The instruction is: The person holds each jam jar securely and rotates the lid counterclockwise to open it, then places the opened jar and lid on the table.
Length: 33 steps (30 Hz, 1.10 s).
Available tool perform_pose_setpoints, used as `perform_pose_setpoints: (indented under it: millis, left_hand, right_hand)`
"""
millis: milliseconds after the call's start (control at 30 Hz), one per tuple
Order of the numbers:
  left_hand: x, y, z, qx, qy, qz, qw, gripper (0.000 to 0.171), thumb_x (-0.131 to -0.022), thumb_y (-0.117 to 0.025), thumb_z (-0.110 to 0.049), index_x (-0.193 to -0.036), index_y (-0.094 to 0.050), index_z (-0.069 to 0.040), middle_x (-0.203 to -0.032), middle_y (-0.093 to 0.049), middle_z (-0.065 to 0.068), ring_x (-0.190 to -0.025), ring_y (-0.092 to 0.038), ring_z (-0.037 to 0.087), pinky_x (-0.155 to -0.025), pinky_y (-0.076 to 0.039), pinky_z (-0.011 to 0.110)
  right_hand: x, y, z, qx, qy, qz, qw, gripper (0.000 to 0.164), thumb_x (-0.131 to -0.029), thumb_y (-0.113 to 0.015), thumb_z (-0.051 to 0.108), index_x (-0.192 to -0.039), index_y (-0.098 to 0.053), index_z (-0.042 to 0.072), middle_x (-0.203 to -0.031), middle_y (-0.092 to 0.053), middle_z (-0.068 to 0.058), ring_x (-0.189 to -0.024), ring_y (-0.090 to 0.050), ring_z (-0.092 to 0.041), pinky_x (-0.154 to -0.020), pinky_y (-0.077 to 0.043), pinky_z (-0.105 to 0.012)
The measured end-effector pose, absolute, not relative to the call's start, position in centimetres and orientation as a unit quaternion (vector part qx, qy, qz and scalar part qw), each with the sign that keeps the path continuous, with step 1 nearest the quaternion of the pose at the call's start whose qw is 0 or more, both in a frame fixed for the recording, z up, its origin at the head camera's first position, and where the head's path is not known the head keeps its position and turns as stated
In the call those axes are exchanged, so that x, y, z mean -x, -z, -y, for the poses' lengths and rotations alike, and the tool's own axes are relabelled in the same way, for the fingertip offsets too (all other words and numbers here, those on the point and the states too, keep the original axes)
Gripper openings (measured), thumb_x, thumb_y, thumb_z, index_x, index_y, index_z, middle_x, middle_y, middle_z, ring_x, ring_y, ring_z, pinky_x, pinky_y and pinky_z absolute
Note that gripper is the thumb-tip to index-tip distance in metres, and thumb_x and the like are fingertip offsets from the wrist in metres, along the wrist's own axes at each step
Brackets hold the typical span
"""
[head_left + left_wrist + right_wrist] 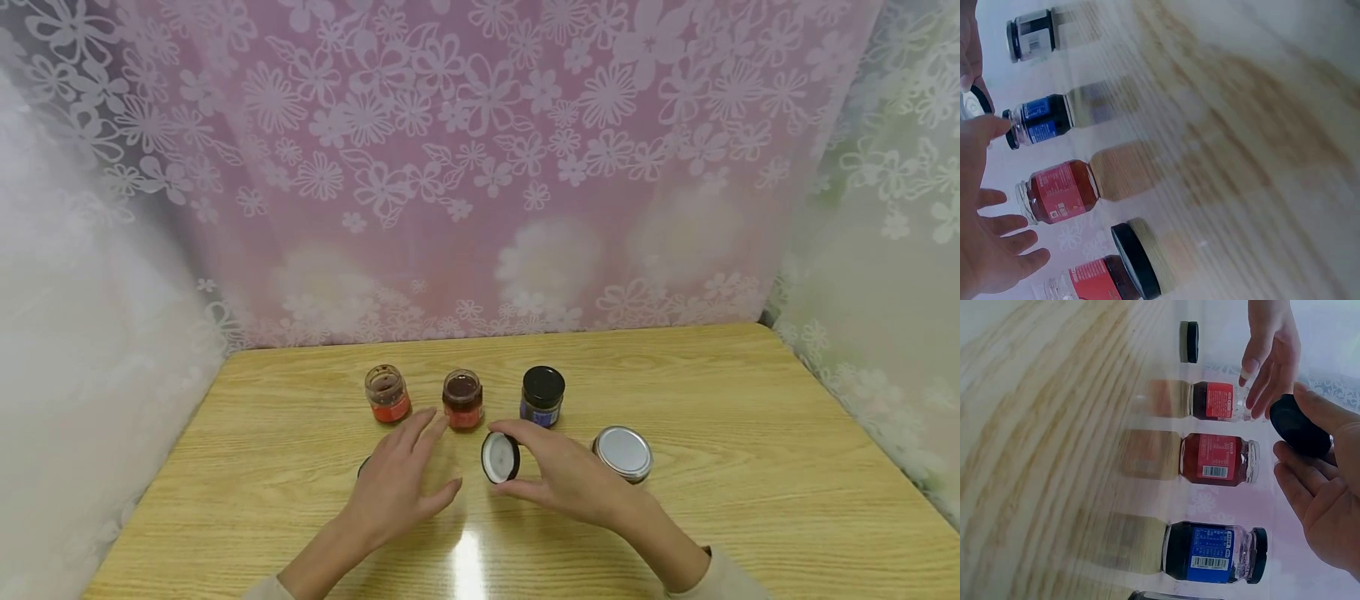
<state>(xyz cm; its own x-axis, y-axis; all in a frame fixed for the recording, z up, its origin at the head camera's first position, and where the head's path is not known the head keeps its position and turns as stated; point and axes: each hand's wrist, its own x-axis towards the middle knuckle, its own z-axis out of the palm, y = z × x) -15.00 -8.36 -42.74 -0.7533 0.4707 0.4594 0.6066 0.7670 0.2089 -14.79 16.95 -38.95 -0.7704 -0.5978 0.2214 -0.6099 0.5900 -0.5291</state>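
Note:
My right hand (577,477) holds a black jar lid (500,458) by its rim between thumb and fingers, its white inside toward the head camera. In the right wrist view the black outer side of this lid (1297,427) shows. My left hand (397,479) hovers with fingers spread and holds nothing. It is nearest the lidless jar with a red label (462,408) and dark contents. Another lidless red-labelled jar (389,404) stands to its left. A second black lid (1135,261) stands out on the table in the left wrist view; in the head view my left hand mostly covers it.
A blue-labelled jar (542,398) with a black lid on stands behind my right hand. To the right is a jar with a silver lid (624,452). The wooden table (750,467) meets a pink flowered curtain (450,250) at the back.

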Motion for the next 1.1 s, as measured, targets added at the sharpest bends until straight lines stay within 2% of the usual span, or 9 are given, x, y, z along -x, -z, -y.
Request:
perform_pose_setpoints:
  millis: [100,233,533,833,1100]
  left_hand:
    - [14.9,42.9,8.7,0.31,0.133,0.92,0.198,0.078,-0.079,-0.07,-0.053,-0.137,-0.049,-0.005,-0.138,-0.046,0.015,-0.125,-0.045,0.033,-0.093,-0.043,0.052]
    - [14.6,43.2,9.0,0.31,0.1,0.929,0.177,0.081,-0.083,-0.059,-0.064,-0.14,-0.048,-0.007,-0.143,-0.043,0.014,-0.131,-0.039,0.033,-0.099,-0.039,0.051]
    - [14.7,43.9,9.8,0.307,0.047,0.941,0.136,0.085,-0.085,-0.049,-0.071,-0.144,-0.044,-0.01,-0.146,-0.04,0.014,-0.134,-0.034,0.033,-0.106,-0.03,0.049]
    - [15.0,44.4,10.7,0.311,0.027,0.943,0.117,0.083,-0.086,-0.046,-0.071,-0.144,-0.044,-0.013,-0.147,-0.039,0.012,-0.135,-0.033,0.032,-0.106,-0.029,0.049]
    - [15.1,44.5,11.2,0.314,0.007,0.943,0.11,0.082,-0.086,-0.043,-0.073,-0.144,-0.044,-0.015,-0.147,-0.039,0.012,-0.136,-0.033,0.031,-0.107,-0.029,0.049]
  right_hand:
    - [14.9,39.2,-16.8,-0.32,-0.304,0.897,-0.023,0.068,-0.085,-0.066,0.05,-0.139,-0.046,0.012,-0.134,-0.053,0.001,-0.122,-0.049,-0.013,-0.096,-0.044,-0.036]
    - [15.3,39.7,-16.5,-0.315,-0.292,0.901,-0.057,0.076,-0.086,-0.055,0.061,-0.143,-0.041,0.011,-0.139,-0.048,-0.001,-0.125,-0.046,-0.015,-0.099,-0.041,-0.038]
    - [16.2,41.2,-15.5,-0.341,-0.272,0.896,-0.079,0.068,-0.091,-0.059,0.047,-0.142,-0.039,0.006,-0.138,-0.048,-0.004,-0.125,-0.047,-0.017,-0.1,-0.041,-0.039]
    - [17.0,42.4,-14.7,-0.356,-0.264,0.891,-0.103,0.065,-0.092,-0.057,0.048,-0.141,-0.039,0.009,-0.127,-0.054,0.0,-0.112,-0.051,-0.008,-0.094,-0.044,-0.035]
    - [17.2,42.9,-14.2,-0.36,-0.237,0.896,-0.102,0.065,-0.093,-0.057,0.046,-0.141,-0.038,0.005,-0.132,-0.053,-0.007,-0.118,-0.051,-0.016,-0.096,-0.043,-0.037]
